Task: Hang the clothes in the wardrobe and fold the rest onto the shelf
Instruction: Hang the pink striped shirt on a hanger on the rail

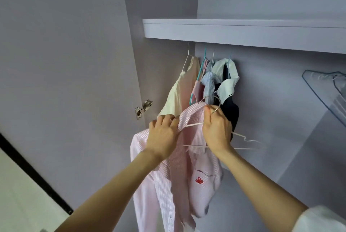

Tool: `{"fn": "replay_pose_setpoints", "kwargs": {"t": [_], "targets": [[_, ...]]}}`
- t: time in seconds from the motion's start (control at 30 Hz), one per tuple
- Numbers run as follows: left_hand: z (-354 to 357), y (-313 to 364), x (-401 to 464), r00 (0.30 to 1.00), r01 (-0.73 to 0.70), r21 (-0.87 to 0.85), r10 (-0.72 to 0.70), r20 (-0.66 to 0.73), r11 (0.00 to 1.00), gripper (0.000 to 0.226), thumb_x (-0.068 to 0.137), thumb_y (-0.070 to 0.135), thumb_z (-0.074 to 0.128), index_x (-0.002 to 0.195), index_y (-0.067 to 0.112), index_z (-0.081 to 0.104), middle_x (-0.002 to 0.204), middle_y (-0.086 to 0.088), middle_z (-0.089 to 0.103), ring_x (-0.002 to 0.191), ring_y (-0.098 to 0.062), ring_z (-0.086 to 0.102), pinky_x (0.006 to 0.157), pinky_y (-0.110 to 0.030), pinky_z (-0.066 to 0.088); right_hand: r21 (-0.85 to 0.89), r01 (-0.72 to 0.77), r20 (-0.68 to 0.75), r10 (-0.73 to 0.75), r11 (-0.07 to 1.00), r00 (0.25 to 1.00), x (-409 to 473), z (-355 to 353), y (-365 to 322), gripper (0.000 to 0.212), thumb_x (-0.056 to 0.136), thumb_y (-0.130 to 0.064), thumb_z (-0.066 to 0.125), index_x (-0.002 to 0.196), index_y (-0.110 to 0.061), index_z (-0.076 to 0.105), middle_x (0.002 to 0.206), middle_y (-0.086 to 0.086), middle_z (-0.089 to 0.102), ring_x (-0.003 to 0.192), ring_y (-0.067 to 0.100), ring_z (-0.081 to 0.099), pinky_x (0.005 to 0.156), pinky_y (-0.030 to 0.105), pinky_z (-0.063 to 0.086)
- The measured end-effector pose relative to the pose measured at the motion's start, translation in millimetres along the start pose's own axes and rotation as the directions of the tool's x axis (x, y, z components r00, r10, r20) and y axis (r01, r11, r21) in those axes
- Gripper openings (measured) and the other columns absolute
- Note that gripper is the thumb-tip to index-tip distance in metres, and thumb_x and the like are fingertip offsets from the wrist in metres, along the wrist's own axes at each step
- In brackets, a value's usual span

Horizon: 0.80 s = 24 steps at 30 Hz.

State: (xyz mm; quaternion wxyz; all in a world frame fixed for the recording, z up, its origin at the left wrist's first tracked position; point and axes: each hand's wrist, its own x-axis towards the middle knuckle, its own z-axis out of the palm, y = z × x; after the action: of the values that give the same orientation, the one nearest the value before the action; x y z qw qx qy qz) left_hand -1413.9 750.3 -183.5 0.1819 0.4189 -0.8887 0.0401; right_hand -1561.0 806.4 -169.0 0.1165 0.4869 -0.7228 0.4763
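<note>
A person stands at an open wardrobe, both bare arms reaching up and in. At far left the open door [65, 63] fills the view, its metal hinge [143, 109] just left of the hands.

The left hand [164, 134] is clenched on the collar of a pink striped shirt [168, 185], fingers curled over the fabric, seemingly pulling it across the left shoulder of a white wire hanger [245, 141]. From this grip the shirt hangs straight down, one sleeve trailing below and a small red embroidered motif showing on the chest, lower right.

The right hand [217, 130], just right of the left, grasps the hanger at its neck, thumb and fingers around the base of the metal hook, with the collar's other side pinched beneath. It probably holds there to keep the hanger steady while the left hand dresses it. The hanger's right arm sticks out bare beyond the wrist, so I judge the shirt only half seated and not yet ready to hang.

Behind the hands, four garments already hang close together beneath the shelf [243, 33]: from left, a cream top [177, 93], a pink piece, a blue ruffled one, and a dark dress [231, 112] with a white lace-edged collar. The rail itself is hidden by the shelf.

At far right, spare clear hangers [329, 91] hang well apart from the clothes.
</note>
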Motion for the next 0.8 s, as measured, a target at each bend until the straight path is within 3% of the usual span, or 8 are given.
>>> {"fn": "replay_pose_setpoints", "kwargs": {"t": [0.1, 0.2, 0.27, 0.33, 0.43, 0.57, 0.67, 0.8], "targets": [[-1.5, 6.3, 7.0, 0.999, -0.038, -0.074, 0.038, -0.004, 0.996, 0.014, 0.095, 0.02, 0.047, 0.104, 0.009, 0.046, 0.106, -0.009, 0.054, 0.091, -0.035, 0.056, 0.062, -0.037, 0.034, 0.107, 0.069, 0.007, -0.07, 0.992, 0.997, 5.8, -3.2, 2.6, 0.027, 0.096, -0.014, 0.048, 0.08, -0.003, 0.067, 0.085, 0.013, 0.067, 0.072, 0.037, 0.063, 0.067, 0.041, 0.049], [-6.1, 0.5, 6.8, 0.995, -0.098, -0.157, 0.099, 0.003, 0.983, 0.012, 0.091, 0.014, 0.051, 0.096, 0.012, 0.04, 0.098, -0.012, 0.056, 0.081, -0.042, 0.056, 0.057, -0.035, 0.03, 0.249, 0.059, 0.262, -0.126, 0.967, 0.957, 15.8, -10.1, 26.8, 0.039, 0.098, -0.024, 0.045, 0.062, -0.009, 0.051, 0.062, -0.001, 0.05, 0.061, 0.028, 0.051, 0.065, 0.044, 0.047], [-12.3, -6.5, 8.7, 0.996, -0.09, -0.23, 0.091, -0.009, 0.969, 0.017, 0.088, 0.009, 0.05, 0.102, 0.01, 0.041, 0.097, -0.016, 0.06, 0.078, -0.044, 0.056, 0.058, -0.035, 0.031, 0.265, -0.145, 0.536, -0.02, 0.953, 0.844, 23.6, -17.1, 45.0, 0.044, 0.099, -0.037, 0.034, 0.082, -0.009, 0.064, 0.082, 0.004, 0.063, 0.082, 0.027, 0.06, 0.083, 0.048, 0.048], [-19.7, -11.3, 10.1, 0.997, -0.069, -0.302, 0.074, 0.007, 0.951, 0.033, 0.085, 0.006, 0.049, 0.116, 0.011, 0.04, 0.095, -0.017, 0.063, 0.078, -0.045, 0.056, 0.06, -0.037, 0.035, 0.233, -0.313, 0.707, 0.06, 0.921, 0.704, 25.7, -21.1, 58.7, 0.046, 0.1, -0.038, 0.025, 0.098, -0.024, 0.068, 0.101, 0.007, 0.069, 0.099, 0.021, 0.061, 0.096, 0.039, 0.044], [-26.0, -13.9, 7.2, 0.992, -0.105, -0.358, 0.125, 0.034, 0.928, 0.051, 0.082, 0.006, 0.052, 0.127, 0.019, 0.032, 0.084, -0.001, 0.055, 0.077, -0.041, 0.056, 0.065, -0.038, 0.042, 0.233, -0.446, 0.801, 0.09, 0.864, 0.592, 27.8, -23.5, 59.9, 0.035, 0.1, -0.024, 0.033, 0.098, -0.024, 0.068, 0.106, 0.003, 0.07, 0.091, 0.004, 0.064, 0.089, 0.024, 0.048], [-28.4, -21.6, 1.7, 0.977, -0.188, -0.398, 0.212, 0.016, 0.898, 0.052, 0.082, 0.006, 0.055, 0.118, 0.032, 0.029, 0.086, 0.006, 0.054, 0.073, -0.033, 0.056, 0.066, -0.036, 0.044, 0.192, -0.703, 0.934, 0.092, 0.684, 0.345, 29.4, -25.3, 58.2, 0.019, 0.095, -0.01, 0.048, 0.095, -0.006, 0.067, 0.107, 0.008, 0.068, 0.097, 0.019, 0.066, 0.078, 0.034, 0.056], [-29.0, -26.1, -1.8, 0.961, -0.24, -0.404, 0.274, 0.029, 0.883, 0.045, 0.085, 0.007, 0.055, 0.11, 0.035, 0.029, 0.101, -0.003, 0.061, 0.08, -0.033, 0.059, 0.073, -0.04, 0.048, 0.15, -0.731, 0.976, 0.018, 0.665, 0.217, 27.1, -23.8, 51.0, 0.011, 0.09, -0.004, 0.057, 0.1, -0.008, 0.058, 0.108, 0.008, 0.061, 0.105, 0.022, 0.06, 0.085, 0.044, 0.054], [-28.5, -23.9, -6.5, 0.943, -0.306, -0.409, 0.331, -0.008, 0.86, 0.036, 0.087, 0.009, 0.054, 0.108, 0.031, 0.035, 0.107, -0.006, 0.06, 0.087, -0.031, 0.06, 0.076, -0.041, 0.049, 0.093, -0.618, 0.995, -0.089, 0.781, 0.037, 21.9, -9.1, 34.7, 0.059, 0.084, -0.014, 0.068, 0.136, -0.019, 0.041, 0.136, 0.005, 0.049, 0.123, 0.018, 0.051, 0.092, 0.043, 0.05]]}}
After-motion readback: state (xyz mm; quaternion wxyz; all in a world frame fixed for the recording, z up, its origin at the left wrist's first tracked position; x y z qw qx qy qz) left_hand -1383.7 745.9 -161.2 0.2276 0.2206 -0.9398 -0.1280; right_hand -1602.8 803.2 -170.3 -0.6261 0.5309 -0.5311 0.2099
